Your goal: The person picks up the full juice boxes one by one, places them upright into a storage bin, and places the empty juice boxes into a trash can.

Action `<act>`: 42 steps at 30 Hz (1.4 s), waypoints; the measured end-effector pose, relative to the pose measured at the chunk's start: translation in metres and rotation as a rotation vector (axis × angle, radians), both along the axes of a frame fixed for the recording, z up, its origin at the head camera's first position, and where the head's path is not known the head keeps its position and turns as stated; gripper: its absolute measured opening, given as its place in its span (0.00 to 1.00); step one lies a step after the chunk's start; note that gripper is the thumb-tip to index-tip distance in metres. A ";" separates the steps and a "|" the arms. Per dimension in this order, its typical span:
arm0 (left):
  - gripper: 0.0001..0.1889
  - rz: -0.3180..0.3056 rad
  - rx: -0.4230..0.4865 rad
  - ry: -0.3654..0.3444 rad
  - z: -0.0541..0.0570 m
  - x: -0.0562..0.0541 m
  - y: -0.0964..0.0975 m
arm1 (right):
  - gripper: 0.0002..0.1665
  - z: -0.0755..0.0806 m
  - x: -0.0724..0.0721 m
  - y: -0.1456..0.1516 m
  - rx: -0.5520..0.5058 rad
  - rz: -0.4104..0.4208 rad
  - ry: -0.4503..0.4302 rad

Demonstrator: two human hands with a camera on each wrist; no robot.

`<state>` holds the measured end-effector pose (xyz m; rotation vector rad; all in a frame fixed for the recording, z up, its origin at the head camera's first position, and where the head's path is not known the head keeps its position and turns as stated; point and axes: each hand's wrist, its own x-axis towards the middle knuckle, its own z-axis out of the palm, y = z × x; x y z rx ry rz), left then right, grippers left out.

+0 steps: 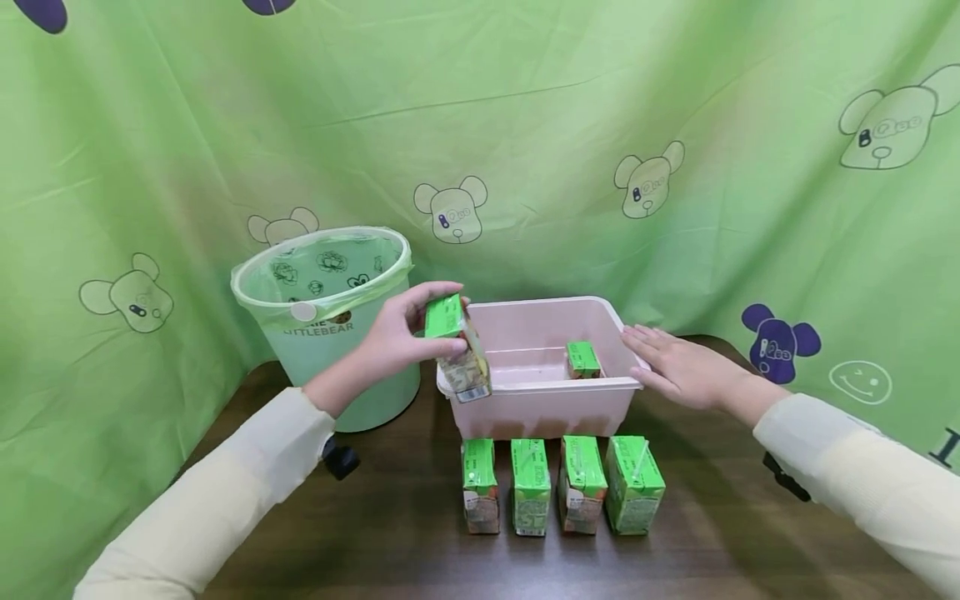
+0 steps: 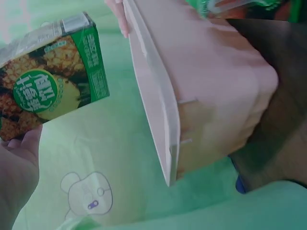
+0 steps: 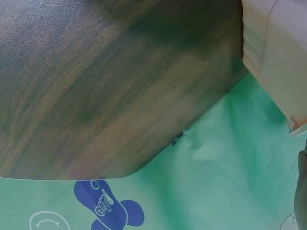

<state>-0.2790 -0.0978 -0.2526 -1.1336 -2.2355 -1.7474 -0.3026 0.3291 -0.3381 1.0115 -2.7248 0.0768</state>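
My left hand [image 1: 405, 329] grips a green-topped juice box [image 1: 463, 358], tilted over the near left corner of a pink bin [image 1: 540, 408]. Pineapple pictures cover the side of this juice box [image 2: 53, 76] in the left wrist view. My right hand [image 1: 678, 367] lies with fingers straight on the bin's right rim. Inside the bin, toward its right end, is another green-topped juice box [image 1: 582, 358]. Several more stand upright in a row before the bin, from a left one [image 1: 480, 487] to a right one [image 1: 635, 487] with a straw on it.
A tall green bucket [image 1: 330, 350] with a liner over its rim stands left of the pink bin. Behind everything hangs a green curtain [image 1: 525, 108] with bear-head prints. The dark wooden table [image 1: 420, 533] has its right edge near my right forearm.
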 end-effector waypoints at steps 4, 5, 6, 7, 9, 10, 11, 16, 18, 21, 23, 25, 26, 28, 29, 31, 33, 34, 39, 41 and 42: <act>0.32 -0.004 0.034 0.000 0.002 -0.015 0.019 | 0.35 0.000 0.000 0.000 -0.004 -0.001 0.006; 0.32 -0.001 0.036 -0.001 0.002 -0.019 0.023 | 0.35 0.000 -0.001 0.000 -0.004 0.000 0.007; 0.31 0.002 0.034 0.000 0.002 -0.022 0.027 | 0.35 0.000 -0.001 0.000 -0.004 0.002 0.006; 0.31 0.005 0.031 0.000 0.002 -0.025 0.032 | 0.35 -0.001 -0.001 0.001 -0.003 0.003 0.006; 0.31 0.008 0.021 -0.007 0.002 -0.030 0.040 | 0.35 -0.001 -0.001 0.001 0.001 0.002 0.007; 0.31 0.015 0.011 -0.011 0.001 -0.033 0.044 | 0.35 -0.002 -0.001 0.002 0.003 0.001 0.006; 0.31 0.024 -0.002 -0.014 0.000 -0.035 0.048 | 0.35 -0.002 -0.001 0.002 0.004 -0.001 0.006; 0.32 0.080 -0.099 -0.020 -0.008 -0.048 0.068 | 0.35 -0.002 0.000 0.004 0.006 -0.004 0.010; 0.33 0.097 -0.145 -0.019 -0.012 -0.053 0.075 | 0.35 -0.002 0.000 0.004 0.008 -0.006 0.008; 0.33 0.111 -0.207 -0.016 -0.019 -0.061 0.085 | 0.35 -0.002 0.001 0.004 0.008 -0.009 0.005; 0.34 0.113 -0.241 -0.020 -0.023 -0.065 0.090 | 0.36 -0.001 0.001 0.003 0.006 -0.011 0.001; 0.34 0.102 -0.262 -0.032 -0.027 -0.069 0.095 | 0.35 -0.001 0.001 0.003 0.004 -0.009 0.004; 0.34 0.095 -0.268 -0.042 -0.029 -0.071 0.097 | 0.35 -0.001 0.001 0.003 0.003 -0.009 0.006; 0.34 0.076 -0.282 -0.059 -0.031 -0.074 0.100 | 0.35 -0.001 0.001 0.002 0.001 -0.007 0.008; 0.34 0.068 -0.290 -0.064 -0.032 -0.075 0.102 | 0.35 -0.001 0.001 0.002 0.000 -0.006 0.009; 0.34 0.057 -0.307 -0.069 -0.034 -0.076 0.105 | 0.35 -0.001 0.001 0.001 0.001 -0.005 0.011; 0.35 0.050 -0.329 -0.066 -0.035 -0.077 0.108 | 0.35 -0.001 0.001 0.001 0.002 -0.004 0.010; 0.35 0.049 -0.339 -0.066 -0.036 -0.078 0.110 | 0.35 -0.001 0.001 0.001 0.003 -0.005 0.009; 0.35 0.041 -0.396 -0.072 -0.043 -0.079 0.118 | 0.35 0.000 0.001 0.001 0.009 -0.005 0.009; 0.36 0.031 -0.415 -0.066 -0.046 -0.080 0.121 | 0.35 0.000 0.002 0.001 0.012 -0.006 0.007; 0.36 0.025 -0.423 -0.065 -0.048 -0.081 0.122 | 0.35 0.000 0.002 0.002 0.011 -0.007 0.007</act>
